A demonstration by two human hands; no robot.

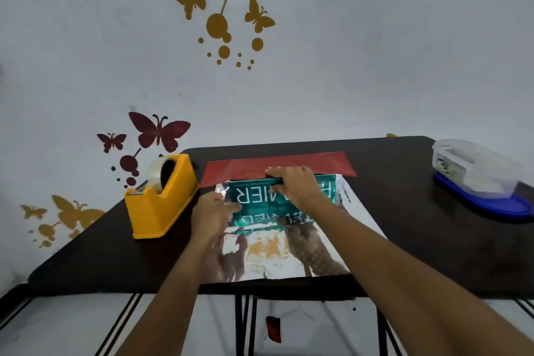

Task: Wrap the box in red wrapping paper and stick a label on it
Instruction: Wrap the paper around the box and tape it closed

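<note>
One clear tub (474, 170), dispenser (161, 211) holding tape (156, 175), box (254, 193)

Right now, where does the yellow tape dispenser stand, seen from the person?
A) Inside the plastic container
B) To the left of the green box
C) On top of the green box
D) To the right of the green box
B: the yellow tape dispenser stands on the table's left part, left of the green box.

Your paper (289, 257) shows mirror-glossy silver foil near, matt red far; box (254, 196) glossy green; dispenser (156, 211) smooth plastic; table (404, 225) matt.
</note>
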